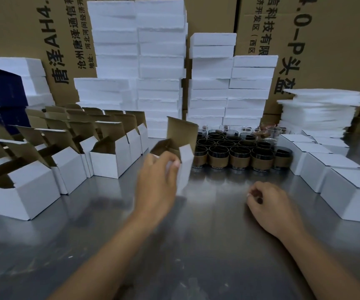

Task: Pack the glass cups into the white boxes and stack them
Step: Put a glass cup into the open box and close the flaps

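Observation:
My left hand [156,180] grips an open white box [184,167] with a brown inside and a raised lid flap, held just above the metal table [196,245] in the middle. Behind it stand several glass cups [237,151] with brown sleeves, packed close together. My right hand [270,204] rests on the table to the right with fingers curled, holding nothing. Rows of open white boxes [107,161] stand at the left. Closed white boxes [326,169] line up at the right.
Tall piles of white foam slabs [159,61] rise behind the cups, with large brown cartons [326,40] behind them. A pile of thin white foam sheets [319,113] sits at the back right. Dark blue boxes [1,89] stand at the far left.

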The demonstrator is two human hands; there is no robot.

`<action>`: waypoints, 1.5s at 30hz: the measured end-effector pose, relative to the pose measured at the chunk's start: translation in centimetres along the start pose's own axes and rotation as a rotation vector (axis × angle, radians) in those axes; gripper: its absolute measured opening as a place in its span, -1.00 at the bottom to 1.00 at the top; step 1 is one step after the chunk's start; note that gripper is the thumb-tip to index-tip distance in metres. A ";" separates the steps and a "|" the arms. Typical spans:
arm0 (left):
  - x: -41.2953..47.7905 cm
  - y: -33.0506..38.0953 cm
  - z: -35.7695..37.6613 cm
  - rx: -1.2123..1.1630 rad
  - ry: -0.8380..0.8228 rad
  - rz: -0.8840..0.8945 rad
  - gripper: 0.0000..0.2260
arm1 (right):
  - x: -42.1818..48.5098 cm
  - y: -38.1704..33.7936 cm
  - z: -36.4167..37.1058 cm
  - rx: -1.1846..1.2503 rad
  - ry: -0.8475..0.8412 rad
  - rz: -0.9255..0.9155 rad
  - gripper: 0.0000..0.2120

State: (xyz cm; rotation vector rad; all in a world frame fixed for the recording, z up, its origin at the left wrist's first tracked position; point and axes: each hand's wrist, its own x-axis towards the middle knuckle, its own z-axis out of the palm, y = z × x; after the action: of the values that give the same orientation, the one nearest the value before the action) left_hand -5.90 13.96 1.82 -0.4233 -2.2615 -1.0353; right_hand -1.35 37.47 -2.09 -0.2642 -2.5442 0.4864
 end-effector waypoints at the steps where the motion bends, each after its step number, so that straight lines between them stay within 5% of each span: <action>1: -0.3 0.8 1.1 -0.008 -0.021 -0.005 -0.90 | 0.0 0.0 0.0 -0.002 0.002 -0.001 -0.96; 13: -1.3 2.9 6.0 0.080 -0.072 0.164 -0.82 | 1.1 0.0 0.6 0.014 -0.068 -0.046 -0.95; 19: -1.8 2.8 6.4 0.031 -0.071 0.134 -0.63 | 5.0 -0.3 1.1 0.101 -0.173 0.139 -0.58; 24: -2.0 2.9 6.8 -0.044 -0.094 0.166 -0.89 | 9.2 -0.3 1.7 0.088 -0.215 0.261 -0.34; 29: -1.8 2.2 7.4 -0.120 -0.149 0.103 -0.89 | 11.0 -0.3 2.1 0.017 -0.234 0.312 -0.49; 35: -1.6 1.8 7.5 -0.165 -0.172 0.050 -0.89 | 9.4 -0.4 3.0 0.019 -0.065 0.293 -0.64; 42: -1.6 2.0 6.9 -0.375 -0.259 -0.014 -0.87 | 6.0 -0.8 2.5 0.262 0.081 0.289 -0.62; 45: -1.6 2.0 6.4 -0.502 -0.278 -0.097 -0.84 | 4.2 -1.6 1.3 0.580 0.114 0.320 -0.63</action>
State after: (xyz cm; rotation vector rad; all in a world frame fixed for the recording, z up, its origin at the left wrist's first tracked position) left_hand -6.15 20.09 -1.35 -0.7059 -2.2569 -1.6934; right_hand -5.76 36.78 -0.52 -0.4632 -2.1409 1.2575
